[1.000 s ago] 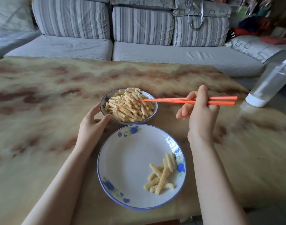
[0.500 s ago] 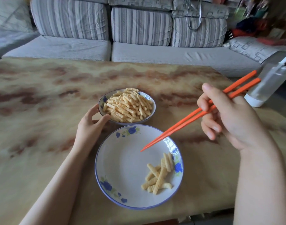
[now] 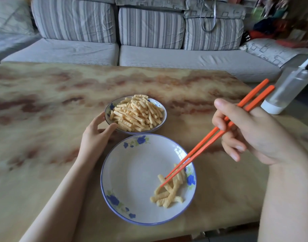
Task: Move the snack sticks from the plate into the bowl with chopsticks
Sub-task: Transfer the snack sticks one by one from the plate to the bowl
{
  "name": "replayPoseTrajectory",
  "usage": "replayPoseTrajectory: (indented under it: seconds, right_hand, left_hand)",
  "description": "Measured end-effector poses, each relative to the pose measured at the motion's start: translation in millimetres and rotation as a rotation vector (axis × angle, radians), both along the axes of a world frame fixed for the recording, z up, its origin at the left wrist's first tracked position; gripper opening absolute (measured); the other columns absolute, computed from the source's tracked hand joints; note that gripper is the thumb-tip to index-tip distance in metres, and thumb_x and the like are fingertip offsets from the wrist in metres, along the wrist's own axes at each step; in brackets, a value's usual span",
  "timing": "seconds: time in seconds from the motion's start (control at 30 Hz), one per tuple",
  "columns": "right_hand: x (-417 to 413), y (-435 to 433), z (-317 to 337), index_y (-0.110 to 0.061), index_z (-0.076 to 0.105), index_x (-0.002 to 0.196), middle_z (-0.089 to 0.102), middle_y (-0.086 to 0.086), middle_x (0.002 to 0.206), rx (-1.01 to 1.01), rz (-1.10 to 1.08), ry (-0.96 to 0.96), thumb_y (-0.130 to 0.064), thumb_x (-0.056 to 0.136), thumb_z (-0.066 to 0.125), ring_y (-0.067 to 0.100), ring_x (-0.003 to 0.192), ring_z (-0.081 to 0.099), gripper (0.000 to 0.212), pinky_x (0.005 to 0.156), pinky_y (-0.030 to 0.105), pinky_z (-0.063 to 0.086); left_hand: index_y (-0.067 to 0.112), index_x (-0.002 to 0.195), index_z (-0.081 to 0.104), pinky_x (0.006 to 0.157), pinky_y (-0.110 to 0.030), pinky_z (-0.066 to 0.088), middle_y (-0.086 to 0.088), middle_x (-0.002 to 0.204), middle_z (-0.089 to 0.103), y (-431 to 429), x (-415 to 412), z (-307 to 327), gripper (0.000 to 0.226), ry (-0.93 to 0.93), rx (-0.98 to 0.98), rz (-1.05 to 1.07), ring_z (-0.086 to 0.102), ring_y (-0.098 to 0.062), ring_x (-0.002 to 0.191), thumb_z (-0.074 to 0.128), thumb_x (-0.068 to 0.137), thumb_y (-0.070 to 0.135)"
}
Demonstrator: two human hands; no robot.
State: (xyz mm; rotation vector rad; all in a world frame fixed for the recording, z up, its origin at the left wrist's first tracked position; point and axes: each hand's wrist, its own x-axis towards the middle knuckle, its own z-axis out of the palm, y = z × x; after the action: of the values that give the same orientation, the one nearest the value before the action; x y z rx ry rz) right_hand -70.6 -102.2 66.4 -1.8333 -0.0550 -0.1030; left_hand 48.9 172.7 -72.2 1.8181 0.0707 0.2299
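Presently, stock stands as follows.

Small white ceramic bowl with blue markings: on the marbled yellow-brown tabletop, just beyond the plate. Heaped above its rim with ridged pale-yellow snack sticks.

Round white plate with a blue flower border: nearest the person, almost touching the bowl. Mostly bare. One small heap of snack sticks is left at its right side, near the rim.

Pair of long orange chopsticks: held in the right hand, thumb and fingers curled round the upper shafts. The tips point down-left into the top of the heap and stand narrowly apart. Whether a stick is pinched between them cannot be told.

Left hand: on the tabletop, thumb and fingers curved against the bowl's near-left wall, steadying it.

Assessment: the greater part appears transferred, and the last handful remains. The step in hand looks like another pick-up from the plate. Several more trips seem needed if the sticks go singly.

Also present: clear plastic bottle with a white end at the far right, and a grey striped sofa behind.
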Motion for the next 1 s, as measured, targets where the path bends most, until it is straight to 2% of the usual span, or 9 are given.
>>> replayPoseTrajectory:
  seconds: [0.13, 0.23, 0.3, 0.4, 0.47, 0.6, 0.77, 0.87, 1.0]
  right_hand:
    - [6.8, 2.4, -4.5, -0.008, 0.042, 0.060, 0.038, 0.000, 0.049, 0.078, -0.090, -0.075, -0.034, 0.096, 0.047, 0.014, 0.027, 0.028, 0.045, 0.032, 0.022, 0.031]
    - [11.8, 4.0, -5.5, -0.009, 0.041, 0.062, 0.043, -0.004, 0.056, 0.212, -0.138, -0.144, -0.028, 0.100, 0.043, 0.010, 0.028, 0.027, 0.042, 0.032, 0.022, 0.032]
    - [16.2, 6.8, -6.8, -0.010, 0.040, 0.064, 0.045, -0.006, 0.059, 0.298, -0.185, -0.193, -0.025, 0.102, 0.042, 0.009, 0.028, 0.027, 0.040, 0.032, 0.021, 0.031]
    - [26.3, 14.8, -12.5, -0.012, 0.042, 0.066, 0.048, -0.007, 0.058, 0.424, -0.289, -0.265, -0.021, 0.102, 0.042, 0.009, 0.030, 0.028, 0.038, 0.034, 0.019, 0.032]
    - [34.1, 21.1, -17.7, -0.012, 0.043, 0.065, 0.050, -0.008, 0.056, 0.482, -0.362, -0.303, -0.021, 0.102, 0.042, 0.010, 0.030, 0.030, 0.039, 0.036, 0.019, 0.032]
    - [47.3, 34.2, -30.0, -0.012, 0.043, 0.062, 0.042, -0.007, 0.044, 0.522, -0.468, -0.304, -0.024, 0.103, 0.041, 0.011, 0.028, 0.034, 0.043, 0.039, 0.024, 0.030]
    - [59.4, 45.8, -46.2, -0.010, 0.044, 0.062, 0.037, -0.004, 0.035, 0.450, -0.504, -0.275, -0.026, 0.103, 0.039, 0.014, 0.027, 0.040, 0.045, 0.041, 0.027, 0.032]
    - [62.5, 48.0, -50.2, -0.010, 0.046, 0.062, 0.037, -0.001, 0.032, 0.425, -0.472, -0.259, -0.029, 0.103, 0.040, 0.019, 0.027, 0.042, 0.046, 0.041, 0.027, 0.031]
    - [61.6, 46.3, -48.8, -0.010, 0.048, 0.061, 0.037, 0.001, 0.032, 0.399, -0.442, -0.266, -0.030, 0.103, 0.040, 0.021, 0.028, 0.043, 0.047, 0.041, 0.027, 0.029]
  left_hand:
    - [0.026, 0.133, 0.057, 0.083, -0.032, 0.055, 0.026, 0.074, 0.071, -0.2, -0.1, -0.7, 0.044, 0.003, -0.013, 0.002, 0.071, -0.004, 0.068, 0.068, 0.090, 0.022]
    - [0.029, 0.134, 0.057, 0.090, -0.041, 0.056, 0.011, 0.097, 0.074, 1.2, 1.1, -1.5, 0.046, 0.006, -0.011, -0.004, 0.074, -0.017, 0.078, 0.069, 0.090, 0.024]
    - [0.030, 0.134, 0.057, 0.088, -0.038, 0.057, 0.008, 0.106, 0.073, 1.9, 1.8, -2.0, 0.046, 0.002, -0.005, -0.002, 0.073, -0.013, 0.077, 0.069, 0.090, 0.024]
    - [0.028, 0.134, 0.058, 0.078, -0.027, 0.055, 0.015, 0.093, 0.072, -0.2, 0.1, -0.4, 0.045, 0.001, -0.012, 0.006, 0.070, -0.002, 0.068, 0.068, 0.090, 0.022]
    - [0.028, 0.133, 0.058, 0.073, -0.024, 0.053, 0.017, 0.085, 0.070, -1.7, -0.7, 0.1, 0.044, 0.016, -0.036, 0.013, 0.070, -0.003, 0.066, 0.068, 0.090, 0.021]
    - [0.027, 0.134, 0.057, 0.067, -0.019, 0.053, 0.015, 0.085, 0.071, -1.7, -0.7, 1.3, 0.045, 0.031, -0.047, 0.023, 0.072, -0.011, 0.070, 0.069, 0.090, 0.022]
    - [0.027, 0.136, 0.056, 0.078, -0.030, 0.057, 0.016, 0.087, 0.071, -2.2, -1.4, 2.4, 0.048, 0.028, -0.040, 0.017, 0.072, -0.014, 0.074, 0.069, 0.090, 0.022]
    - [0.028, 0.135, 0.057, 0.074, -0.026, 0.055, 0.017, 0.086, 0.070, -2.3, -1.3, 2.2, 0.047, 0.022, -0.045, 0.021, 0.071, -0.007, 0.069, 0.069, 0.090, 0.022]
    - [0.030, 0.132, 0.058, 0.079, -0.031, 0.056, 0.013, 0.084, 0.073, -1.6, -1.6, 1.2, 0.044, 0.024, -0.050, 0.013, 0.073, -0.015, 0.073, 0.069, 0.090, 0.022]
